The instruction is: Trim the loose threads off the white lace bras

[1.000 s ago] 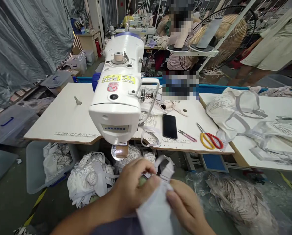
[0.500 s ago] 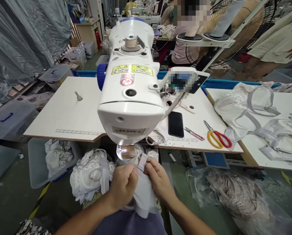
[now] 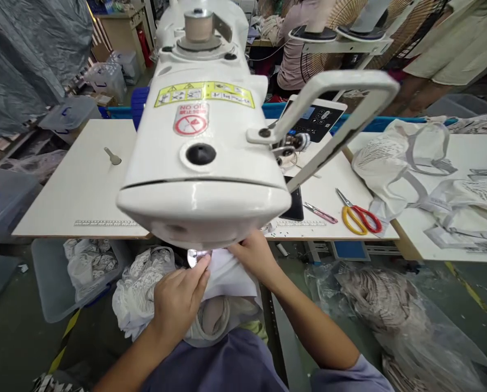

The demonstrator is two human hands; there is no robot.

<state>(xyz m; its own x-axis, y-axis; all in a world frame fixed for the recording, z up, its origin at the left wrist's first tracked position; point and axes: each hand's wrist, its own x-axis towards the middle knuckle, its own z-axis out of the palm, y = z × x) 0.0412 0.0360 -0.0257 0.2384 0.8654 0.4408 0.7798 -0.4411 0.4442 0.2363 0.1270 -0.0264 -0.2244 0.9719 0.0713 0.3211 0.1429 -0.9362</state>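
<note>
A white sewing machine (image 3: 205, 212) fills the middle of the view, its head over my hands. My left hand (image 3: 178, 296) is closed, thumb and index fingertip pressed together on the edge of a pale fabric garment (image 3: 230, 279), beside the machine's shiny metal plate (image 3: 194, 257). My right hand (image 3: 256, 258) grips the garment's far right side, its fingertips partly hidden under the machine head. The garment hangs from the plate towards my lap, where a looped pale band (image 3: 214, 318) shows. The needle area is hidden behind the head.
On the white table lie red-and-yellow scissors (image 3: 355, 215), pink thread snips (image 3: 321, 212) and a partly covered phone (image 3: 296, 204). Pale garments (image 3: 394, 158) rest at right. A bin (image 3: 55, 283) and a lace pile (image 3: 137, 291) stand below left. People are beyond the table.
My hands have brought the garment forward to the machine's plate, the right hand reaching under the head. My view has moved closer, so the machine looms larger and hides part of the phone.
</note>
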